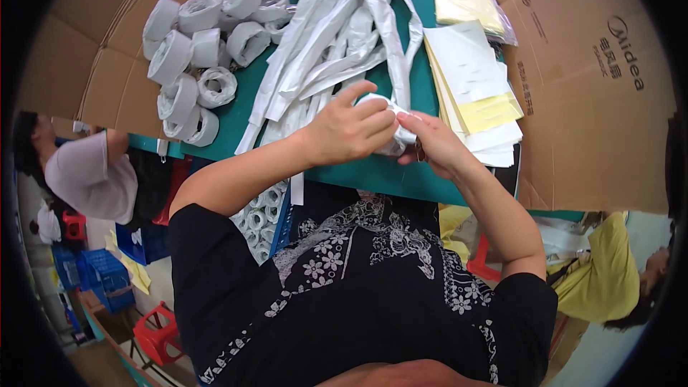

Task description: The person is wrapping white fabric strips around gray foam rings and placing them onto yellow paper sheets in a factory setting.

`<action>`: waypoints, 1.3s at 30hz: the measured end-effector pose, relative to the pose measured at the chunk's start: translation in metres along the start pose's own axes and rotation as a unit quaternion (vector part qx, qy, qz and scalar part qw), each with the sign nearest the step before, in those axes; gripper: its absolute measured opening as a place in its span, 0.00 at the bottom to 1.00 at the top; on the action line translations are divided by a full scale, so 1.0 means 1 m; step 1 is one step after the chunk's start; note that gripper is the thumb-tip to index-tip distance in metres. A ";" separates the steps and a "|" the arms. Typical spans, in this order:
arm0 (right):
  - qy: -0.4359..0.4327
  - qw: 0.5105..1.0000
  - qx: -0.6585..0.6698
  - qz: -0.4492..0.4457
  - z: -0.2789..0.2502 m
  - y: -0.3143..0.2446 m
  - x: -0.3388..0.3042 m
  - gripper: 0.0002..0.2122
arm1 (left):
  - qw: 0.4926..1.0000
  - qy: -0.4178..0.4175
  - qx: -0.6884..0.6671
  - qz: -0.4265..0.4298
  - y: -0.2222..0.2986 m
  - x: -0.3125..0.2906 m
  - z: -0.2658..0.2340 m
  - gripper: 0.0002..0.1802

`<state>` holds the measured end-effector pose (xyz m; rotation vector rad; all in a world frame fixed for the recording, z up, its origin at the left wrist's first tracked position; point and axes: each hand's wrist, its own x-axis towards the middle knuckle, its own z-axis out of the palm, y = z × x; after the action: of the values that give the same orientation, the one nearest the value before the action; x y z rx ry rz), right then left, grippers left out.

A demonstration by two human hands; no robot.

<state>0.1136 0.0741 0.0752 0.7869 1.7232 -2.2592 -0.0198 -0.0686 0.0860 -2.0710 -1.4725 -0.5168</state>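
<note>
In the head view, we see our left hand (352, 127) curled against a white roll (390, 146) near one o'clock, our right hand (436, 145) pinching its right side. White strips (326, 46) lie at twelve, wrapped rings (170, 57) at ten, sheets (469, 64) at two.

From here: tabletop (358, 178) green. Strips (308, 57) white, rolls (167, 57) white, held wad (390, 147) white too. Paper stack (466, 50) white, yellow sheet (494, 115) on its lower part. Bagged sheets (462, 3) pale yellow. Right carton (580, 150) brown, dark print. Worker's shirt (358, 308) black, white floral pattern. Right neighbour's top (598, 272) yellow, left neighbour's top (89, 175) pale lilac-grey. Lower-left stool (158, 335) red, crate (107, 284) nearby blue.
</note>
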 end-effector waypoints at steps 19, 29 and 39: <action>0.289 0.855 -0.395 -0.172 -0.067 0.000 0.051 0.18 | 0.830 -0.131 0.172 -0.514 -0.129 -0.170 -0.011 0.13; 0.117 0.970 -0.205 -0.055 -0.045 -0.011 0.088 0.17 | 0.649 -0.053 -0.477 -0.591 -0.021 -0.009 0.084 0.20; 0.093 0.994 0.044 -0.023 -0.027 -0.026 0.123 0.18 | 0.407 0.016 -0.687 -0.602 0.016 -0.023 0.062 0.10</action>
<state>0.0057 0.1273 0.0286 1.0154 1.7460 -2.3743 -0.0122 -0.0509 0.0213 -0.8318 -2.7392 -3.1352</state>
